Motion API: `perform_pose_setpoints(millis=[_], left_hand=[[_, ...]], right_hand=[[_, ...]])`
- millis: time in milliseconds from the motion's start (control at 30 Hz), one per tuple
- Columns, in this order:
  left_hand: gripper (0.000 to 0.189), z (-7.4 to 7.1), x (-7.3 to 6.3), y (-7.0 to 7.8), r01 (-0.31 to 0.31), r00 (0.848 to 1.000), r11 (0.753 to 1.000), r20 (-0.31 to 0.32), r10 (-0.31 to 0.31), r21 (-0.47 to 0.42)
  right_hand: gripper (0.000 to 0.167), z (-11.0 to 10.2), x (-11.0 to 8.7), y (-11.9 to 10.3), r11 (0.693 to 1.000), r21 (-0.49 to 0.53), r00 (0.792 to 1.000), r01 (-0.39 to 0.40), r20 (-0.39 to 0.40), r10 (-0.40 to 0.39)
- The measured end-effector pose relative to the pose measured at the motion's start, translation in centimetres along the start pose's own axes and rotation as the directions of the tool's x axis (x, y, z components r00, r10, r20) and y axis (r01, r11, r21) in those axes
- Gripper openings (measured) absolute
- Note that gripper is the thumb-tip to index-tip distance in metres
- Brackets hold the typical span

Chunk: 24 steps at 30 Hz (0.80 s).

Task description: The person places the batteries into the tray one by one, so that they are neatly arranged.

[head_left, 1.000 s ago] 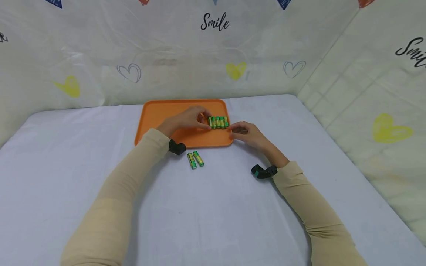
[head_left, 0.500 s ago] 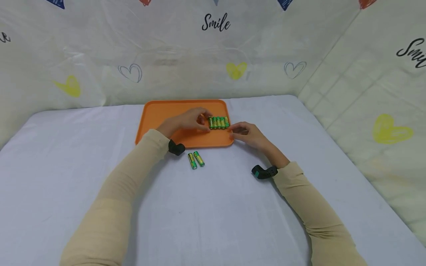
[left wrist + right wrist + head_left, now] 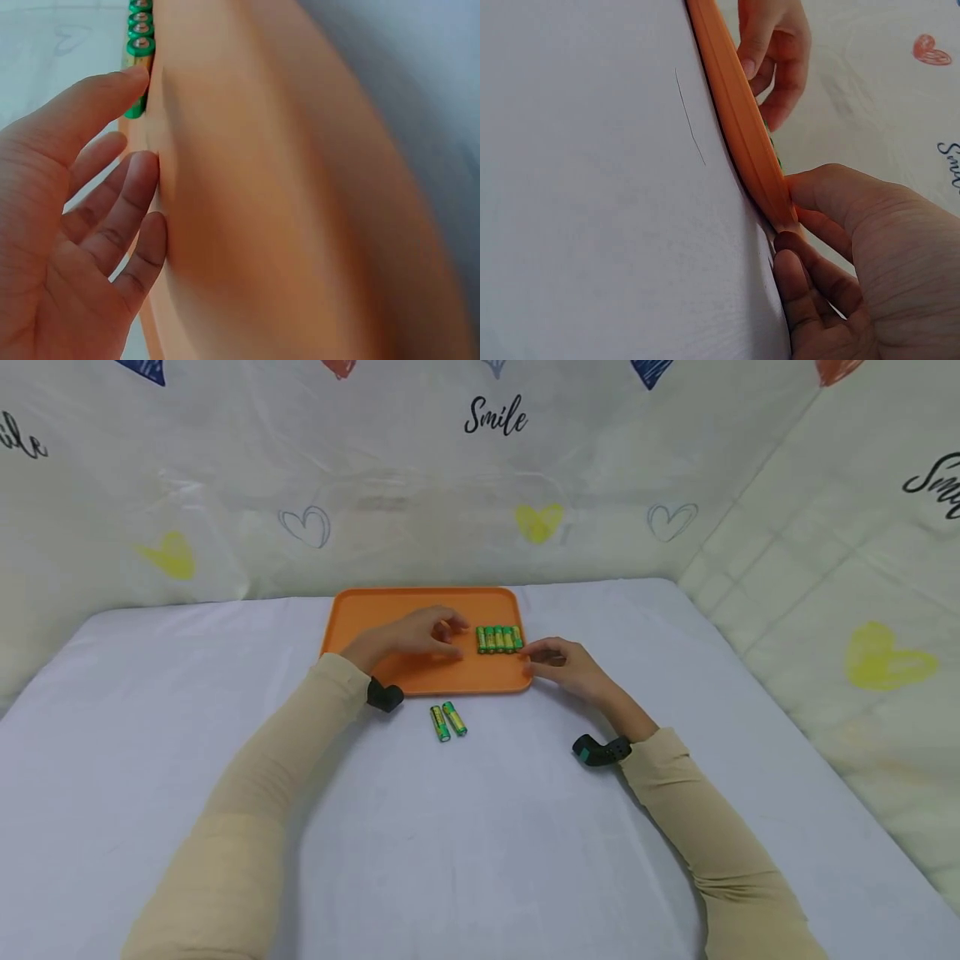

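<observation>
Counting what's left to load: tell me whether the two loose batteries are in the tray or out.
Out. The two batteries lie on the white cloth just in front of the tray, beside each other.

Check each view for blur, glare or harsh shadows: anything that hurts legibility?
Head view: evenly lit, soft shadows, sharp; the batteries on the orange tray read clearly. Left wrist view: the tray smears into blur, while the left hand stays fairly sharp. Right wrist view: mostly crisp, the right hand slightly soft up close.

left grip [image 3: 420, 637]: fingers relaxed, spread | right grip [image 3: 561, 663]: fingers curled, pinching
</observation>
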<state>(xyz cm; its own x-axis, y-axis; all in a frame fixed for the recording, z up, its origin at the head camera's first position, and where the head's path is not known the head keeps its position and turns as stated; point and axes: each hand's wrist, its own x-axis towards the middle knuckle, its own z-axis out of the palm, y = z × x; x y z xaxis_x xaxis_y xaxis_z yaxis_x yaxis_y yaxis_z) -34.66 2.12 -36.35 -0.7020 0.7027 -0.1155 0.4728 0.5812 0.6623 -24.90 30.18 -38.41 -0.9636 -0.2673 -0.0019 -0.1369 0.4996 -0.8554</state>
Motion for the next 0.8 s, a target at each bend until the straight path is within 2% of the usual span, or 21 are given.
perform_pose_setpoints(millis=[300,600,667,800], left_hand=[[0.047,-0.4,-1.8,-0.3,0.039,0.999,0.999,0.012,-0.04,0.026],[0.045,-0.5,-3.9,-0.2,0.068,0.996,0.998,0.054,-0.068,0.01],[0.046,-0.5,-4.3,-0.2,0.063,0.996,0.998,0.057,-0.064,0.016],[0.044,-0.4,-5.1,-0.4,0.04,0.998,0.999,0.052,-0.041,0.02]], right_hand=[[0.036,0.1,-1.4,-3.2,1.0,-0.016,1.0,-0.013,0.017,0.013],[0.038,0.0,0.0,-0.1,1.0,-0.01,1.0,-0.01,0.007,0.01],[0.038,0.1,0.0,-0.1,1.0,-0.011,1.0,-0.004,0.006,0.004],[0.037,0.1,-0.5,-1.6,1.0,-0.009,1.0,-0.015,0.012,0.016]])
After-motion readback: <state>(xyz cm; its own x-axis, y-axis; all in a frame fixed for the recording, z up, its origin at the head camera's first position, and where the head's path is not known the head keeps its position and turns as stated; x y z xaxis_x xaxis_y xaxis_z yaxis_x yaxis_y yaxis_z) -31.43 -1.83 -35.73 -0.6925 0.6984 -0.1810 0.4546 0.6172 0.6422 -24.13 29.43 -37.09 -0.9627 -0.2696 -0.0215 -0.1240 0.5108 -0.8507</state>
